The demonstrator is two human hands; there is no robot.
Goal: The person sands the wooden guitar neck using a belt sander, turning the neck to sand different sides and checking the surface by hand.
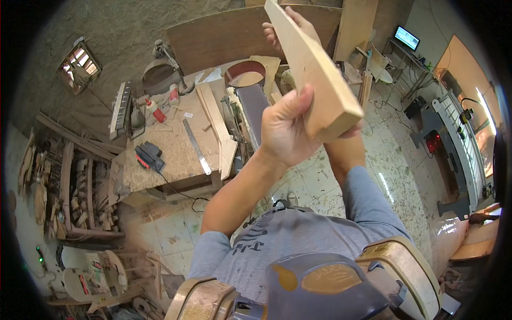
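Observation:
A thick, pale wooden board (312, 69) is held up at a slant in front of me, its near end toward the right. My left hand (282, 130) grips the near end, thumb pressed on the broad face and fingertips showing past the end. Behind the board, my right hand (304, 24) is at the far part, its fingers curled round to the other side; the board hides some of that hand. Below and beyond the board stands a belt sander (250, 104) with a long dark belt.
A dusty workbench (176, 144) to the left carries a handheld power tool (149, 156), a metal ruler (196, 146), a red-and-white bottle (155, 110) and angled wooden pieces (217, 128). Wood scraps (80, 186) fill a rack at far left. A long machine (453, 154) stands right.

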